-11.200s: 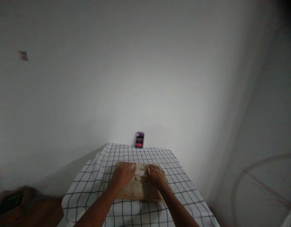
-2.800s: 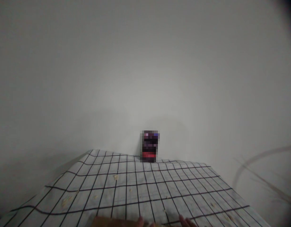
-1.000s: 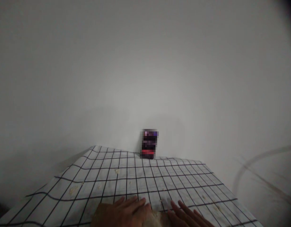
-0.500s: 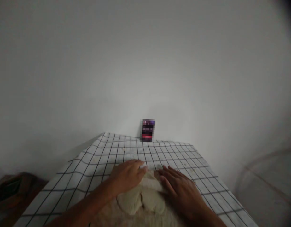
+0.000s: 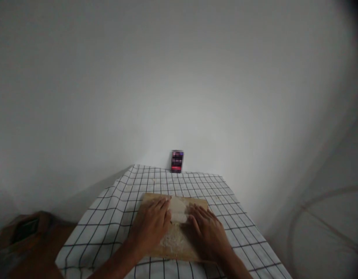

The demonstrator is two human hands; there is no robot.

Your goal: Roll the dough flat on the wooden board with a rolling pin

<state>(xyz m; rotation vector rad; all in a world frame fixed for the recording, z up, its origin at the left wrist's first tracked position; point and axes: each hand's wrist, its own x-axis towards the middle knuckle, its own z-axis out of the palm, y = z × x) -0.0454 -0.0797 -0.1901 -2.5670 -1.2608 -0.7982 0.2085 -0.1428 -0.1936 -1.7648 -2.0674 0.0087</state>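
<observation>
A pale, flattened piece of dough (image 5: 177,205) lies on a floury wooden board (image 5: 173,244). Across its near side runs a lighter raised band; I cannot tell if this is a fold of the dough or a roller. My left hand (image 5: 154,221) is laid palm down at the left of the dough, fingers stretched forward. On the opposite side my right hand (image 5: 206,224) also lies flat, its fingertips touching the dough's right edge. Both palms face down, so what lies beneath them is hidden.
A white cloth with black grid lines (image 5: 109,213) covers the table. Against the pale wall (image 5: 179,77) at the back leans a small dark, pixelated rectangle (image 5: 176,162). A brown box-like object (image 5: 24,232) is low on the left; a curved line (image 5: 292,228) marks the right.
The view has pulled back, showing more of the board. My hands have shifted over the dough; its two near lobes no longer show, and floury board is visible there.
</observation>
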